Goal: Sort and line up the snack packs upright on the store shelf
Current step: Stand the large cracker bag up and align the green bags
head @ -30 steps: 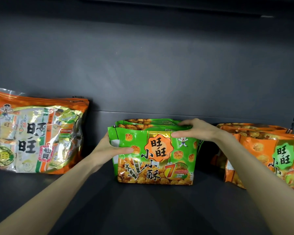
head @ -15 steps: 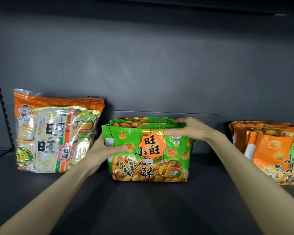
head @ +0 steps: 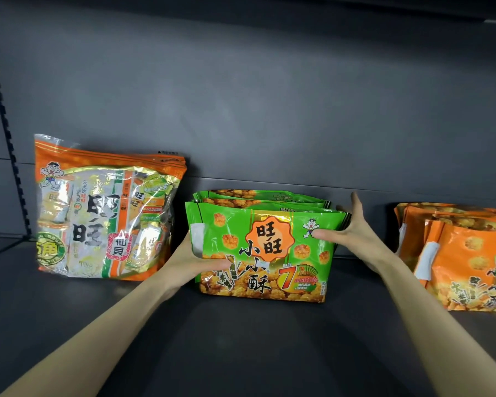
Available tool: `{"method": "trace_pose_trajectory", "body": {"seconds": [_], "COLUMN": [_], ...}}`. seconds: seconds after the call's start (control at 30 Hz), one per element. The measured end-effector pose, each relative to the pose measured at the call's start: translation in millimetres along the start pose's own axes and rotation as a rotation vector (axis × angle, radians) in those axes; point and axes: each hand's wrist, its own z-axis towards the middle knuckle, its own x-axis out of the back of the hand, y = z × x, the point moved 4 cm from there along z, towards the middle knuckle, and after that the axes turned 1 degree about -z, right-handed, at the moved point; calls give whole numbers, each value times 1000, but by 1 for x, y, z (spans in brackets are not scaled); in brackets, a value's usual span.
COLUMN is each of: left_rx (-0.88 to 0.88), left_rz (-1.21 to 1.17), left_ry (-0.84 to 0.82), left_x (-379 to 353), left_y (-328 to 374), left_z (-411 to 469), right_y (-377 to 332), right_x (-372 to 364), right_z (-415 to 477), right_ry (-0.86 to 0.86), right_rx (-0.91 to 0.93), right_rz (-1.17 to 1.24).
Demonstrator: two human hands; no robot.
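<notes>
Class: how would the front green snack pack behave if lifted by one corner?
Probably floppy: the green snack pack looks like thin, creased film. Perhaps slippery too, since its surface shines under the light.

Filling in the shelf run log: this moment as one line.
phase: squaring up | green packs: upright | left hand: grips left edge, thumb on front | right hand: straight fingers press right edge

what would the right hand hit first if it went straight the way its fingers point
Probably the shelf's back panel: the right hand points back along the right edge of the green packs; depth unclear.
</notes>
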Motion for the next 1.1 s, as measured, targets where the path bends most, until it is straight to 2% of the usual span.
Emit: {"method": "trace_pose_trajectory", "body": {"seconds": [0.3,0.73,0.9,1.1], "left_rx": [27,-16,-5,14], "left_rz": [69,-4,9,2], "left_ry": [9,25,-18,-12], "left_x": [-12,-37,-37,-34], "left_y": [0,-1,-2,-5], "left_z": [7,13,11,12], "right_y": [9,42,43,45], "right_x": [9,24,22,21], "right_z": [8,10,8,9], "right_ry": [-30,27,-63,-54], "right_rx": [11,8,42,65], "right_rz": [67,240,196,187]}}
